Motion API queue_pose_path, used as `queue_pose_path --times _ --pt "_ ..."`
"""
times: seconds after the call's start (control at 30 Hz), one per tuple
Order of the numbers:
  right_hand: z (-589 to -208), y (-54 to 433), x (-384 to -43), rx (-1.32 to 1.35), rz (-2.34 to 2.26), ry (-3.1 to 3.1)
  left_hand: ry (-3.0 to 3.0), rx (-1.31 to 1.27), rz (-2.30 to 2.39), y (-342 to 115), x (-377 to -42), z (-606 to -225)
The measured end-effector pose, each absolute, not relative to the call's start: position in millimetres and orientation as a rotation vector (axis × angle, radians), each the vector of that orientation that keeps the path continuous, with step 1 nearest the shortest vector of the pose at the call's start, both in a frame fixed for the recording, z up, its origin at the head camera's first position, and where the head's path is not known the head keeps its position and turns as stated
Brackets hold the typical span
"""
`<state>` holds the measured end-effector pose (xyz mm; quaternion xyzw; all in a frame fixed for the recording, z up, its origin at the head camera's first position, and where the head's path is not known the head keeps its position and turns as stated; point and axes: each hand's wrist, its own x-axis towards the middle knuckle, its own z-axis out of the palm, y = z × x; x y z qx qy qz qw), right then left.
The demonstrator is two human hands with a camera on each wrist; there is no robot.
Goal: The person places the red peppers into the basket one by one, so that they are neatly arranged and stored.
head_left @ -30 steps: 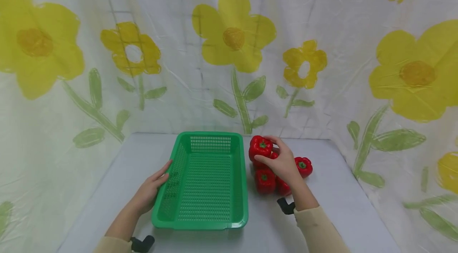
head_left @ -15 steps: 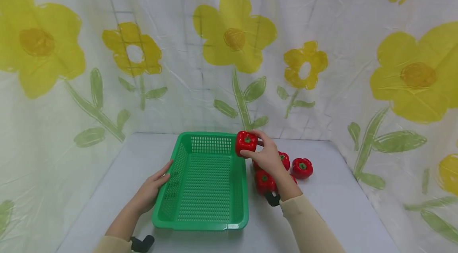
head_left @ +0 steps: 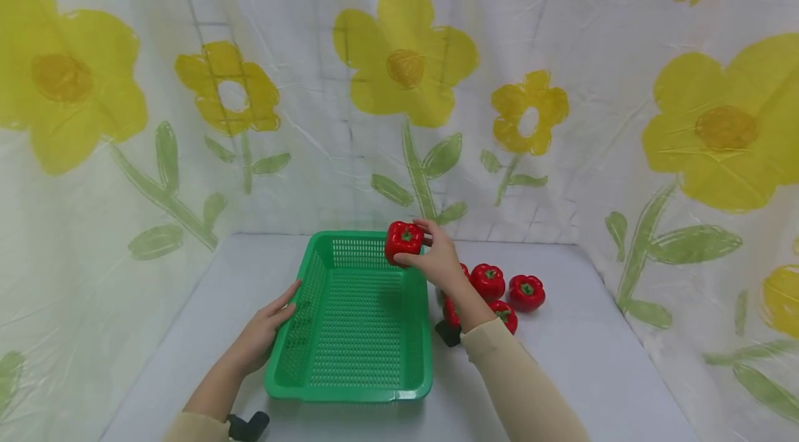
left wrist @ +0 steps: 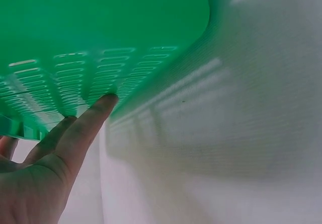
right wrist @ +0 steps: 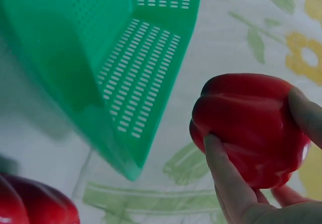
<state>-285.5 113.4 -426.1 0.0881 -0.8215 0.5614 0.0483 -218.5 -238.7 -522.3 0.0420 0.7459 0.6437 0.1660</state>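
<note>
A green plastic basket (head_left: 358, 393) with slotted walls stands on the table, its inside bare. At its left wall rests my left hand (head_left: 259, 338); in the left wrist view, straight fingers (left wrist: 83, 131) touch the slotted outer side. My right hand (head_left: 437, 263) grips a red bell pepper (head_left: 403, 242) between thumb and fingers, above the basket's far right corner. From the right wrist view, this bell pepper (right wrist: 251, 128) hangs clear of the basket rim. Several more red bell peppers (head_left: 487, 281) lie to the right of the basket, some partly hidden behind my right forearm.
The white table (head_left: 580, 359) reaches back to a hanging curtain (head_left: 299, 171) printed with yellow flowers. A dark wrist mount (head_left: 248, 426) sits at my left wrist, and another (head_left: 447, 333) is close to the peppers.
My right hand has lifted the bell pepper off the pile and carried it left, from beside the basket to over its far right corner. The left hand stays put.
</note>
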Motion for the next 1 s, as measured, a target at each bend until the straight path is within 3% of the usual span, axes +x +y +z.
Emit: queue_pose_path --times 0.53,1.0 --pt "-441.9 63.6 -308.7 0.305 1.752 -2.581 2.116 0.106 1.841 -238.7 -220.2 -522.6" --pt "-478.7 13.0 -317.6 0.097 1.761 -2.651 2.119 0.096 1.837 -238.6 -219.7 -524.1"
